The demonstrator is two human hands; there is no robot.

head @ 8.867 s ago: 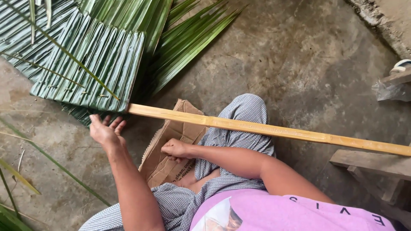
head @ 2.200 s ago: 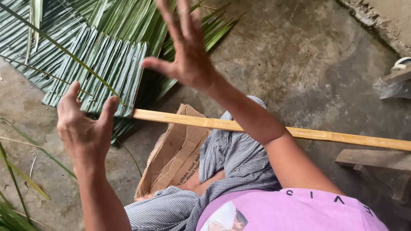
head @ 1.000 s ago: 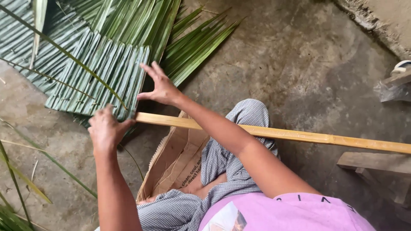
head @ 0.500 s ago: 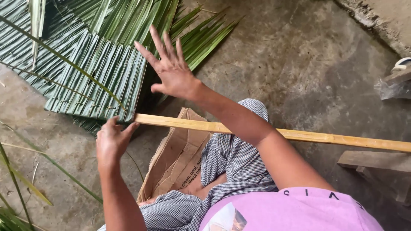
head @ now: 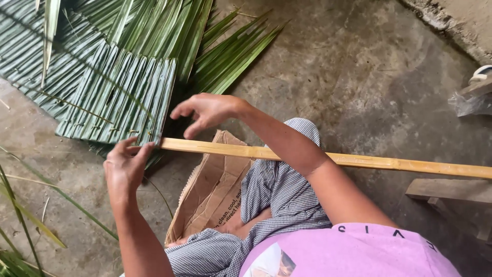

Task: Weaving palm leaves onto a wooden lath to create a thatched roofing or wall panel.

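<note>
One long pale bamboo slat point(head: 328, 158) runs across the view from the folded palm-leaf panel point(head: 120, 100) on the left to the right edge, passing over the person's lap. Its left end lies at the lower corner of that panel. The left hand point(head: 124, 166) sits at this end, fingers loosely curled and parted, fingertips at the slat's tip and the panel's edge — whether it grips anything cannot be told. The right hand point(head: 205, 110) hovers just above the slat, fingers bent and spread, holding nothing. The two hands are apart, one on either side of the slat's end.

One flattened cardboard piece point(head: 207, 190) lies on the concrete floor point(head: 348, 77) under the person's checked trousers. More panels and loose green fronds point(head: 233, 48) lie beyond, too overlapped to count. At the right edge stands one low wooden stool point(head: 451, 192).
</note>
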